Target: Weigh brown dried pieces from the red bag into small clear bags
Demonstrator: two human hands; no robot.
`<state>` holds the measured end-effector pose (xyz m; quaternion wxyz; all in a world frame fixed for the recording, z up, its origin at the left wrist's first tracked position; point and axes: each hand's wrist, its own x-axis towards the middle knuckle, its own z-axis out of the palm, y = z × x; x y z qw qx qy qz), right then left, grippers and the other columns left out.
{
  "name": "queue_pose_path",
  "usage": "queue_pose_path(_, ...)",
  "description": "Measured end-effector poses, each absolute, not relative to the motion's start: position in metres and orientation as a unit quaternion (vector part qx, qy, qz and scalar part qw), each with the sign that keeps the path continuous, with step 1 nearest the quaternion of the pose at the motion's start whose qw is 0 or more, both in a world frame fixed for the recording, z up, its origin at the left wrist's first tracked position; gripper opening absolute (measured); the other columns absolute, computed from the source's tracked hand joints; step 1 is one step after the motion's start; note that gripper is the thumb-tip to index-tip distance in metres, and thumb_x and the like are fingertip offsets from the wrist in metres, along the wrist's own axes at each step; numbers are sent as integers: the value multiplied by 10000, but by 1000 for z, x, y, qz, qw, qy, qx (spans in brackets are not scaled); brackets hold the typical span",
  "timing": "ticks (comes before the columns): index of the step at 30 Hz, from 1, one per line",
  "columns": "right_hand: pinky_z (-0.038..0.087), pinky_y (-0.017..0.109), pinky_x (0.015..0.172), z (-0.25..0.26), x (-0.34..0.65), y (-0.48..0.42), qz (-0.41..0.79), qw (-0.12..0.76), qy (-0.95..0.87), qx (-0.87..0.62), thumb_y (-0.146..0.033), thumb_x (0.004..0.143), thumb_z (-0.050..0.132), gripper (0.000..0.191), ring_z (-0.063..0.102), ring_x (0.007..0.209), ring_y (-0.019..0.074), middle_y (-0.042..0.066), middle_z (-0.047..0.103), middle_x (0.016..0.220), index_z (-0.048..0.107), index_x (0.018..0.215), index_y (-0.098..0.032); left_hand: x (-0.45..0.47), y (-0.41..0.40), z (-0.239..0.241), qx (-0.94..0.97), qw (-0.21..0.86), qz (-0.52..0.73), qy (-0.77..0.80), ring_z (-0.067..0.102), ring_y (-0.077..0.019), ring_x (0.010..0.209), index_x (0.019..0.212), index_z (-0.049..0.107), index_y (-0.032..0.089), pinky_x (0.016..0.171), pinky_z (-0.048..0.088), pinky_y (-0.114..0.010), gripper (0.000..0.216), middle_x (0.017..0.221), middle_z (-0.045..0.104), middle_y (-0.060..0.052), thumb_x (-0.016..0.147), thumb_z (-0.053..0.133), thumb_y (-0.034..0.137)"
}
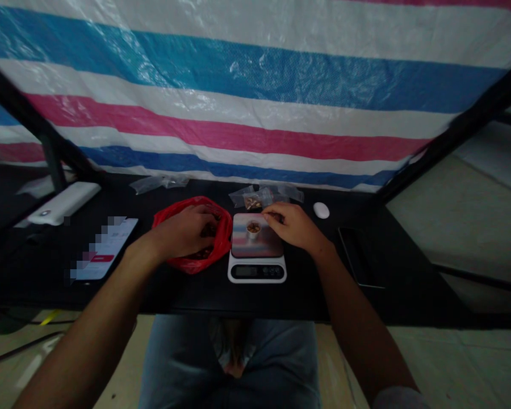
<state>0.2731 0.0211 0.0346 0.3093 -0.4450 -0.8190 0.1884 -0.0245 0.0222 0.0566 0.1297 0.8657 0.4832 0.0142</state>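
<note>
My left hand (185, 230) reaches into a red plastic bag (225, 233) of small dark brown pieces. Its fingers are bent and apart from the thumb, with pieces showing between them. Right of the bag lies a white kitchen scale (234, 271) with a shiny metal plate. On that plate stands a small white cup (253, 229) filled with brown pieces. My right hand (293, 224) is at the plate's upper right edge, fingers curled together beside the cup. What its fingers hold, if anything, is too small to make out.
Behind the scale lie clear zip bags (281, 193), one with brown pieces (252, 202). A white oval object (321, 210) and a dark phone-like device (360, 258) lie right. At left are a lit phone (111, 244) and a white power bank (66, 203). A striped sheet (238, 113) hangs behind.
</note>
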Motion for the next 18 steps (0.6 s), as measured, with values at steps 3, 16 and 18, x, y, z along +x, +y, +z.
queue_pose_path(3,462,309,750,36,273,21,188,307,-818,-448,-162,970,580,176,676,829,189,75,771,919,756,962,-162,-13,20,57,902,162,-2,401,675,-254,1154,1112,756,204,1071,504,-357,282,1250,729,-101,919,554,243)
queue_pose_path(16,452,307,734,36,273,21,184,292,-822,-452,-166,971,578,184,669,811,186,70,770,922,761,963,-173,-9,13,39,802,17,-63,594,576,-453,1292,1394,627,174,987,535,-612,474,1391,594,-239,973,450,301)
queue_pose_path(18,451,306,729,36,273,21,186,291,-821,-455,-169,968,583,179,668,805,184,68,770,923,762,962,-178,-9,12,43,793,9,-71,605,584,-458,1273,1371,636,168,949,552,-604,464,1364,610,-240,988,417,314)
